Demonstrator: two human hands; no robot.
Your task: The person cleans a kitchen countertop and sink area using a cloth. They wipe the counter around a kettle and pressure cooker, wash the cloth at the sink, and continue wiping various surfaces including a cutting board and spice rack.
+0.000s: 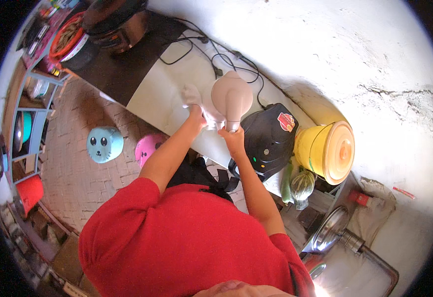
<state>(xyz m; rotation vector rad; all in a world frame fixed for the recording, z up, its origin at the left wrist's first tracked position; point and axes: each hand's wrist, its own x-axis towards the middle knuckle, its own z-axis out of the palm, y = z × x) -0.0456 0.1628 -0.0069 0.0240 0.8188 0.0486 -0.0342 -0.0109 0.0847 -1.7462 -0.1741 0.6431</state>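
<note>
My right hand (233, 140) is closed around the lower end of the handle of a pale pink electric kettle (222, 89). The kettle is over the white tabletop (155, 98), seen from above with its handle towards me. My left hand (198, 114) grips a pale crumpled cloth (191, 94), part of which reaches the kettle's left side. Just right of my right hand sits a black lidded electric appliance (268, 139) with a red sticker. The kettle's base is hidden beneath its body.
Black cables (235, 61) lie along the wall. A yellow lidded bucket (314, 148), a striped squash (302, 185) and a long green vegetable (286, 183) are at the right. Blue (105, 144) and pink (146, 148) stools stand below the table's left edge. A dark cooker (116, 29) is farther left.
</note>
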